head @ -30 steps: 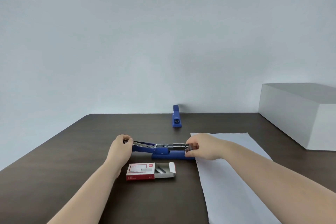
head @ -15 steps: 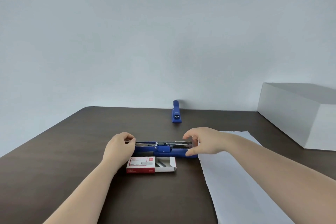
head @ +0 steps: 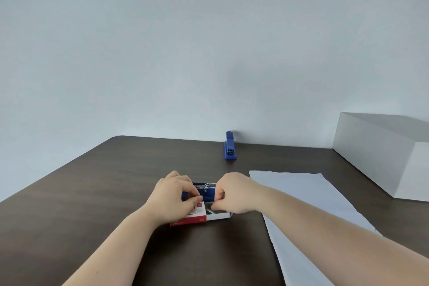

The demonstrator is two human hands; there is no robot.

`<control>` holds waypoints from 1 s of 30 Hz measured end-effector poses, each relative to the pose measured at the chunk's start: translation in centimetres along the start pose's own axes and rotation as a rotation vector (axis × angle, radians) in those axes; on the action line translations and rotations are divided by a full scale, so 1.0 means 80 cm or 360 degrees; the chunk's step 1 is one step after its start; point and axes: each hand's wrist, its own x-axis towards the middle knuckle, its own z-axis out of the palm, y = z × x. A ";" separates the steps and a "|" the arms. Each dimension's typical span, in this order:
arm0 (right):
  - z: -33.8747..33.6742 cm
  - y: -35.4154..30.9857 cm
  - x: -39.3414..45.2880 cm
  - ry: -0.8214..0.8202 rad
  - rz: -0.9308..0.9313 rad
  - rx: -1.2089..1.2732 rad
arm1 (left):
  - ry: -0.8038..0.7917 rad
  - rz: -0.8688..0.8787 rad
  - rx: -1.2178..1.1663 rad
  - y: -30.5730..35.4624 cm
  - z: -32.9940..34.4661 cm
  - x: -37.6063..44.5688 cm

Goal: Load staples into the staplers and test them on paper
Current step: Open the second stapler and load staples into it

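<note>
A red and white staple box [head: 197, 218] lies on the dark table [head: 92, 193], its tray slid out to the right. My left hand [head: 171, 197] grips the box's sleeve from above. My right hand [head: 234, 195] is curled over the open tray, thumb and fingertips pinched on the staples [head: 214, 211] inside. Just behind both hands lies an open blue stapler [head: 209, 189], mostly hidden, with its metal staple channel showing. A second blue stapler [head: 230, 146] stands shut at the table's far edge. A white sheet of paper [head: 301, 204] lies to the right.
A large white box [head: 383, 146] sits at the right rear of the table, beyond the paper. A pale wall rises behind the table's far edge. The table's left edge runs diagonally toward me.
Both hands left the open stapler and came down toward me onto the staple box. The left now holds the sleeve and the right pinches into the tray.
</note>
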 end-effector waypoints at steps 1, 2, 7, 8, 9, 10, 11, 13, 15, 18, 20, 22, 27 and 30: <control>0.001 -0.001 0.000 -0.0013 0.0011 -0.0005 | -0.0024 0.0002 -0.0003 0.000 0.000 0.000; 0.002 -0.001 0.001 -0.0024 0.0019 0.0007 | -0.0042 0.0002 -0.0007 0.000 0.001 0.001; 0.003 -0.001 0.001 -0.0024 0.0032 0.0084 | -0.0080 -0.0018 -0.0040 -0.003 0.002 0.002; 0.003 0.000 0.001 -0.0028 0.0027 0.0088 | -0.0083 -0.0013 -0.0049 -0.004 0.003 0.002; 0.003 0.000 0.001 -0.0040 0.0022 0.0090 | -0.0081 -0.0007 -0.0053 -0.004 0.003 0.002; 0.002 0.000 0.000 -0.0054 0.0018 0.0095 | -0.0078 -0.0001 -0.0052 -0.004 0.003 0.002; 0.002 -0.001 0.000 -0.0070 0.0015 0.0103 | -0.0080 0.0002 -0.0048 -0.004 0.003 0.002; -0.001 -0.002 -0.003 -0.0076 0.0004 0.0122 | -0.0087 0.0002 -0.0041 -0.003 0.003 0.002; -0.008 -0.002 -0.007 -0.0003 -0.0003 0.0184 | -0.0084 0.0003 -0.0041 -0.003 0.002 0.002; -0.026 0.008 -0.014 0.0182 0.0046 0.0348 | -0.0092 -0.0005 -0.0048 -0.001 0.001 0.001; -0.035 0.020 -0.017 0.0246 0.0133 0.0583 | -0.0094 -0.0014 -0.0050 -0.001 0.001 0.001; -0.039 0.032 -0.017 0.0292 0.0235 0.0977 | -0.0078 -0.0010 -0.0036 -0.002 0.001 0.002; -0.034 0.057 -0.014 0.0532 0.0380 0.1453 | 0.0008 -0.0053 -0.0050 0.005 0.000 0.004; -0.027 0.066 -0.012 0.0582 0.0434 0.1616 | 0.0149 -0.0095 -0.0072 0.010 0.000 0.006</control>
